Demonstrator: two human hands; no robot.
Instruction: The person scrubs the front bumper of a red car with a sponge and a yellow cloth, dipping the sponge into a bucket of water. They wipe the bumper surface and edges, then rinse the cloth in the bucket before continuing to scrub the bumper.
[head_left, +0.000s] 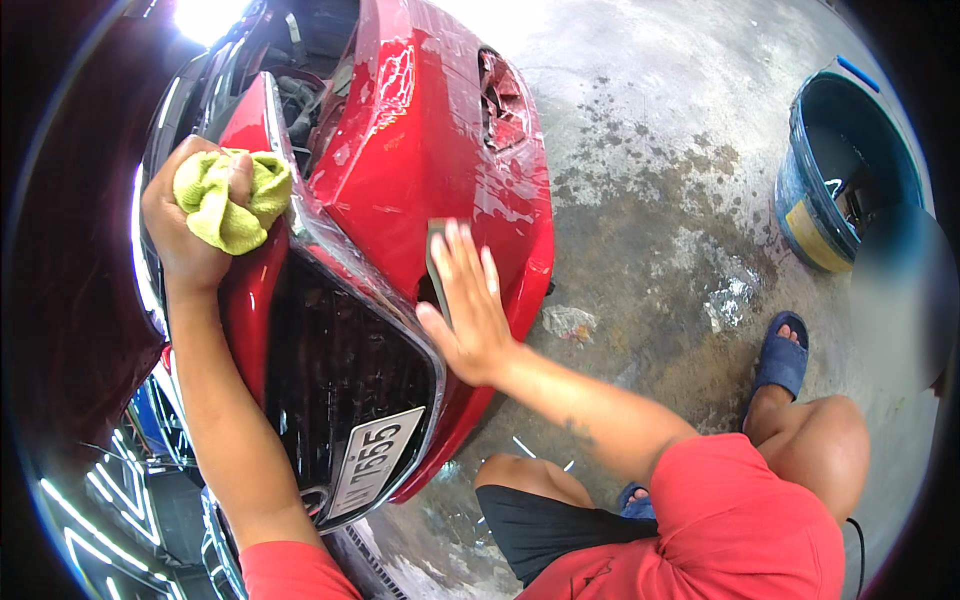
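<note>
My left hand (190,220) is closed around a crumpled yellow-green cloth (238,205), over the upper edge of the car's dark grille. My right hand (468,305) lies almost flat, fingers stretched, pressing a narrow grey-brown sanding block (437,262) against the red front bumper (390,190). Most of the block is hidden under the palm, and the fingertips are slightly blurred. Wet patches and pale smears mark the bumper's paint. Beyond my right hand is the bumper's recessed side opening (503,100), streaked with whitish residue.
The dark grille (330,340) and a licence plate (378,460) sit below my arms. At the right stands a blue bucket (800,190) with things inside it. The concrete floor (650,260) has wet spots and a crumpled scrap (570,323). My sandalled foot (783,355) is near the bucket.
</note>
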